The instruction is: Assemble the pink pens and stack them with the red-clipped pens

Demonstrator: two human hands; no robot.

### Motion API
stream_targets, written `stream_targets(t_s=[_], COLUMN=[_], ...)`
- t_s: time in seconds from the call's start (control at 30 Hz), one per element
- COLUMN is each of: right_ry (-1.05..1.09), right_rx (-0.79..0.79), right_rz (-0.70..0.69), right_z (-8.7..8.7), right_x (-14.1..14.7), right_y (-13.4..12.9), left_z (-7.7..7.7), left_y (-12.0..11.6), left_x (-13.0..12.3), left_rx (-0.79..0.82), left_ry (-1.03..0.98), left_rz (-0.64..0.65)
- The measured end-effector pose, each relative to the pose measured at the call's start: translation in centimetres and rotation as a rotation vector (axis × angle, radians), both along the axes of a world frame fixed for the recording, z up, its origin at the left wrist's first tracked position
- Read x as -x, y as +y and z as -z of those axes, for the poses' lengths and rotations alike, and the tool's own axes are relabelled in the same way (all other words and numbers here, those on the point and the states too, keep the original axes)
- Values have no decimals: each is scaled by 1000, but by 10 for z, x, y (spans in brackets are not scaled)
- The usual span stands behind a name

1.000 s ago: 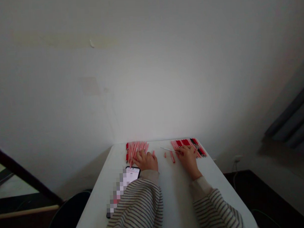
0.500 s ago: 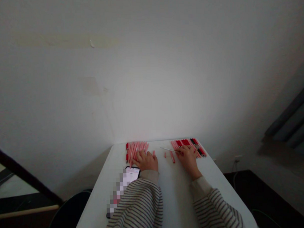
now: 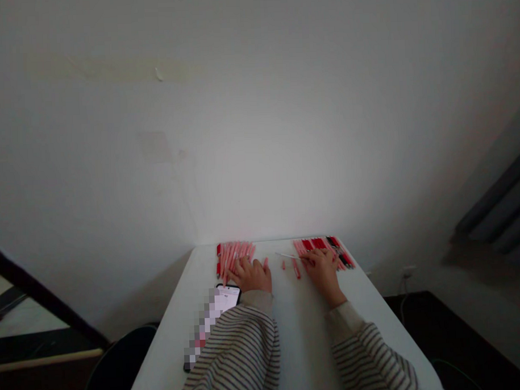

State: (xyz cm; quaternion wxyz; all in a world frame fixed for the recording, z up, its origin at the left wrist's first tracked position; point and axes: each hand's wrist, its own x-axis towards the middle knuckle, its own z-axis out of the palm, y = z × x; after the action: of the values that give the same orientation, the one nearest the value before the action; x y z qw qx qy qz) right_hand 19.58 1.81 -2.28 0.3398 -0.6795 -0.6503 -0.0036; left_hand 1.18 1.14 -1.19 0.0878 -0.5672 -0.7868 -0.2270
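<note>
Palm down, my left hand (image 3: 253, 276) rests at the near right edge of a pile of pink pens (image 3: 233, 255), with its fingers apart. A short pink pen part (image 3: 266, 262) shows right by its thumb side; whether it is touched I cannot tell. My right hand (image 3: 324, 272) pinches a thin, pale pen refill (image 3: 287, 255), whose tip points left. Beneath the refill lie a pink pen barrel (image 3: 296, 269) and a small pink pen piece (image 3: 283, 265). Beyond the right hand is a row of pink, red and black pens (image 3: 319, 243), partly hidden by it.
A phone (image 3: 226, 297) with a lit screen lies on the white table (image 3: 303, 341), partly under my left sleeve. The table's far edge meets a grey wall (image 3: 258, 132). A dark round bin (image 3: 116, 365) stands on the floor at left.
The view has shifted very slightly. Both hands stay in almost the same places, and the right still holds the refill.
</note>
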Motion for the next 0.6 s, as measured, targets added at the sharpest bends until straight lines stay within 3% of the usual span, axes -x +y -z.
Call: stream_targets(t_s=[0.37,0.6], right_ry=[-19,-15], right_rx=[3,2], right_rz=[11,5], right_z=[3,2], right_x=[-1,-1], right_y=[3,1], left_z=[0,-2], left_y=[0,-1], left_x=[0,-1], left_rx=[-17,13], left_ry=[-17,-99], left_rz=[21,154])
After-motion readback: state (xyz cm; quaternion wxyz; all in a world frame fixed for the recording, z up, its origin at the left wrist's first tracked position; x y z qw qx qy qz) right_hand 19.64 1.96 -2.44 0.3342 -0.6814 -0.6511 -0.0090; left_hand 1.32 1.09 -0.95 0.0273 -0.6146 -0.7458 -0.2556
